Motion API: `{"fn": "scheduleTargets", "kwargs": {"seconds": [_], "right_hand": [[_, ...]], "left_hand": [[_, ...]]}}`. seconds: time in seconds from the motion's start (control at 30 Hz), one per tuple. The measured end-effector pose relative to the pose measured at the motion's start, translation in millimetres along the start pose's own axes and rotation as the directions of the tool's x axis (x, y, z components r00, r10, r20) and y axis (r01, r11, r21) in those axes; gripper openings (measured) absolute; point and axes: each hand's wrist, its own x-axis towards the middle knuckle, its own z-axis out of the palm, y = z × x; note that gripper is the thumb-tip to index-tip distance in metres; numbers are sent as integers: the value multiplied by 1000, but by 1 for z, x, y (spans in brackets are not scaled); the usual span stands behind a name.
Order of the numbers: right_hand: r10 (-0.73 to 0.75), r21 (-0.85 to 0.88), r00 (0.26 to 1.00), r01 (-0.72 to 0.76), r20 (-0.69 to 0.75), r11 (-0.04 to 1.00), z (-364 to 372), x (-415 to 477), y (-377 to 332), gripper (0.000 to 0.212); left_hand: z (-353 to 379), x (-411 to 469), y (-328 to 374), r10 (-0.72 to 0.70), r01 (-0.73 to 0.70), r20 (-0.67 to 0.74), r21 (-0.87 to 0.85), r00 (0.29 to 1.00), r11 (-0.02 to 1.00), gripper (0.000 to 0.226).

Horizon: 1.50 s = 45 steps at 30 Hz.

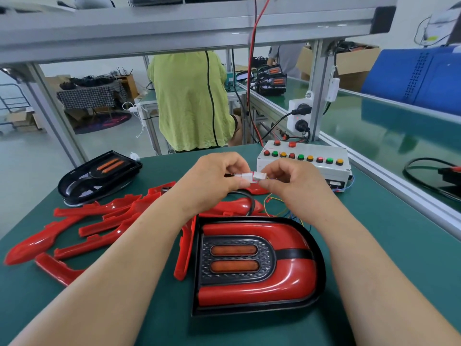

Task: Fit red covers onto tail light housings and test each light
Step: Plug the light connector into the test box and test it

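A tail light housing with its red cover fitted (257, 265) lies on the green table in front of me, two orange strips in its dark centre. Above it, my left hand (214, 176) pinches a white connector (243, 176), and my right hand (291, 181) pinches a second white connector (259, 176) pushed up against the first. Coloured wires (277, 204) run from the right connector toward the test box (306, 163) with its row of buttons. A bare black housing (97, 176) sits at the far left. Several loose red covers (97, 226) are spread between them.
A person in a green shirt (192, 101) sits beyond the table's far edge. An aluminium frame post (321, 91) with a socket box (299, 117) stands at the right behind the test box. A raised green shelf (389, 136) runs along the right, holding a blue bin (421, 78).
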Motion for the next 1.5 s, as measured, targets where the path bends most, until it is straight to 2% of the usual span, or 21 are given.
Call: {"fn": "scheduleTargets", "kwargs": {"seconds": [0.07,0.17,0.4,0.5,0.6,0.8,1.13,1.27,1.37,1.5], "right_hand": [[24,-15,1000,-24,-5,1000,-1,1,1,9],[85,-61,995,-82,53,995,-2,2,2,18],[228,95,965,-241,132,966,-2,3,8,15],[261,72,957,-271,128,960,-3,3,6,18],[272,65,955,-281,114,958,-3,2,3,22],[312,277,947,-321,79,906,2,1,-1,27],[275,416,935,-347,224,841,5,-1,-2,29],[283,401,929,-360,240,842,3,-1,0,25],[293,384,926,-368,239,847,-1,1,1,22],[337,298,918,-388,209,872,-5,3,5,23]], "left_hand": [[0,0,0,3,-3,-19,-2,1000,1000,17],[0,0,0,17,-17,-29,-9,999,1000,20],[4,-4,7,61,-60,-18,71,998,996,22],[7,-5,11,85,-82,-28,79,996,993,22],[10,-6,13,98,-96,-14,82,995,992,23],[8,-5,15,78,-76,-25,69,997,995,21],[11,-7,15,78,-79,-70,-20,995,997,19],[14,-6,11,82,-85,-65,-47,994,995,19],[21,-4,5,78,-86,-68,-132,995,988,22],[21,7,-4,78,-68,42,-194,996,979,11]]}}
